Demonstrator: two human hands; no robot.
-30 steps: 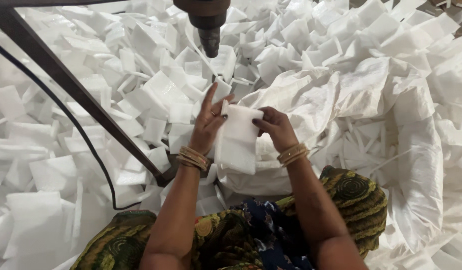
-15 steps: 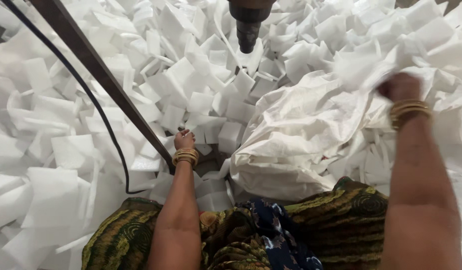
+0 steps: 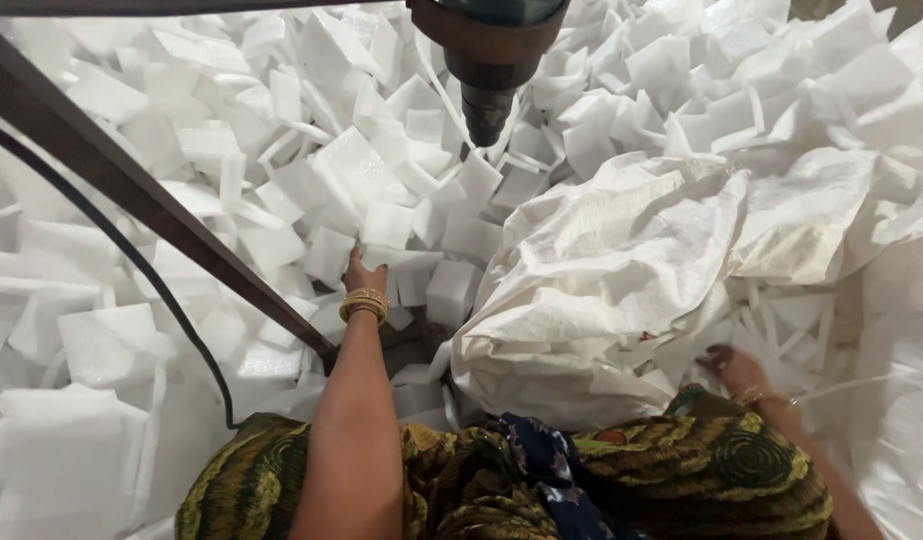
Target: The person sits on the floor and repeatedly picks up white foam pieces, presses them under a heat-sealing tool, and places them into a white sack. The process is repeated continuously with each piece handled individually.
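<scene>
My left hand (image 3: 360, 276), with gold bangles (image 3: 365, 304) at the wrist, reaches forward into a heap of white foam squares (image 3: 281, 190). Its fingertips are tucked under a flat foam piece (image 3: 403, 262), so the grip is hidden. My right hand (image 3: 733, 368) lies low at the right, fingers apart, holding nothing. It rests on thin foam strips beside a big crumpled white woven sack (image 3: 621, 270). The sack lies between my two hands.
A drill-like machine head (image 3: 487, 70) hangs above the foam at top centre. A dark metal bar (image 3: 151, 205) and a black cable (image 3: 171, 300) slant across the left. Foam pieces cover the whole floor. My patterned green and yellow clothing (image 3: 501, 480) fills the bottom.
One second ago both hands held a stack of foam pieces. The stack is gone; my left hand went into the foam heap, and my right hand swung up right, then dropped beside the sack.
</scene>
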